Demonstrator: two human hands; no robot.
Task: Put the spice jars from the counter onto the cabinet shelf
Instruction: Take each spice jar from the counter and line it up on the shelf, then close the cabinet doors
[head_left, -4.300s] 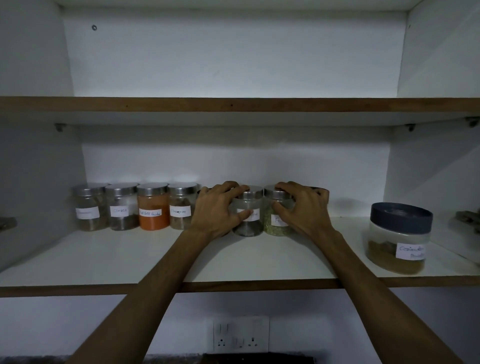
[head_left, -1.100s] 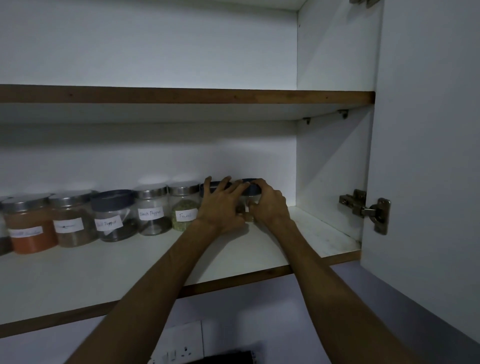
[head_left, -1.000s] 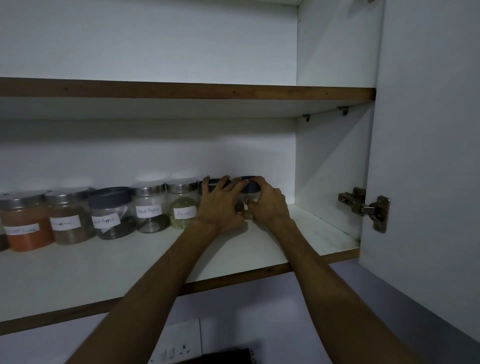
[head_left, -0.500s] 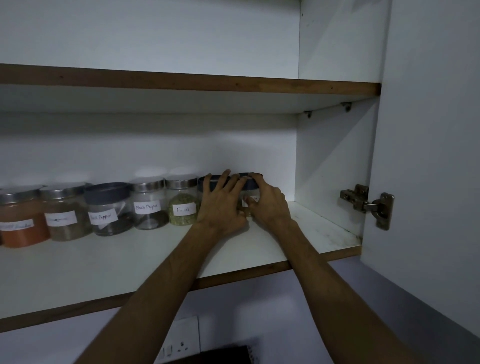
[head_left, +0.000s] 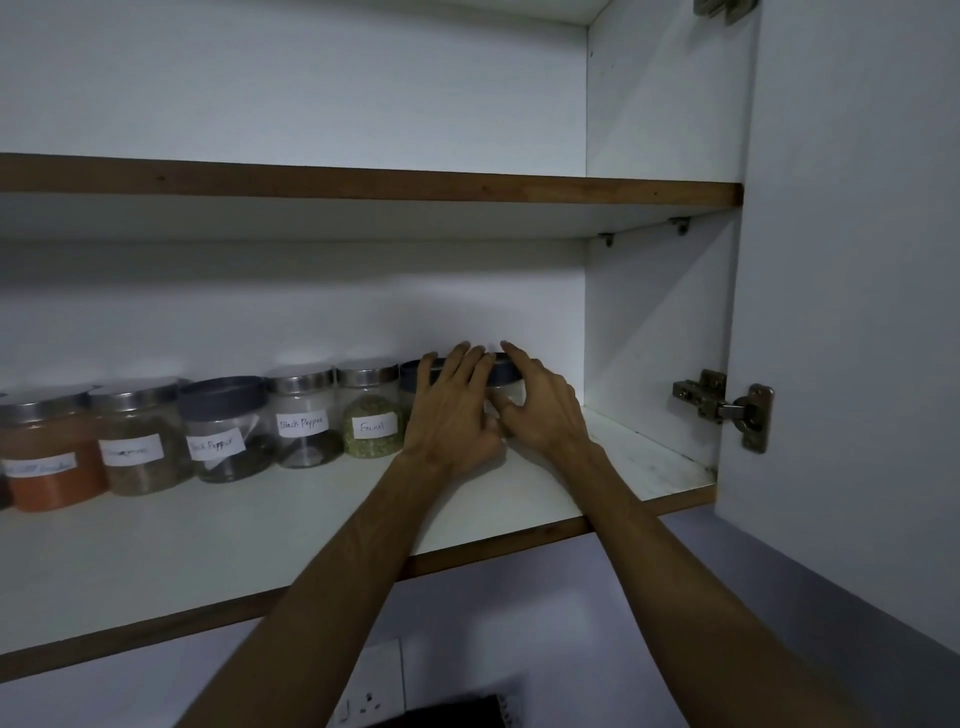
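— So, which jar (head_left: 501, 382) are the hands on?

— The one at the right end of the row, far back on the lower cabinet shelf (head_left: 291, 525). It has a dark grey lid and a clear body; most of it is hidden behind the fingers, so I can't read any label or make out the contents.

— How are the hands set?

— The left hand (head_left: 451, 415) lies flat against the front and left side of it, fingers spread up over the lid. The right hand (head_left: 540, 410) cups it from the right, fingers curled on the lid rim, thumb low on the glass. The two thumbs nearly meet in front.

— And the rest of the row?

— Just left stands the fennel jar (head_left: 370, 410), steel lid, green seeds. Then a black pepper jar (head_left: 304, 415) with a steel lid, another pepper jar (head_left: 223, 428) with a dark lid, a brownish one (head_left: 137, 439), and an orange powder jar (head_left: 49, 457) at the left edge. All upright, labels facing out. The cabinet door (head_left: 852, 312) hangs open on the right.
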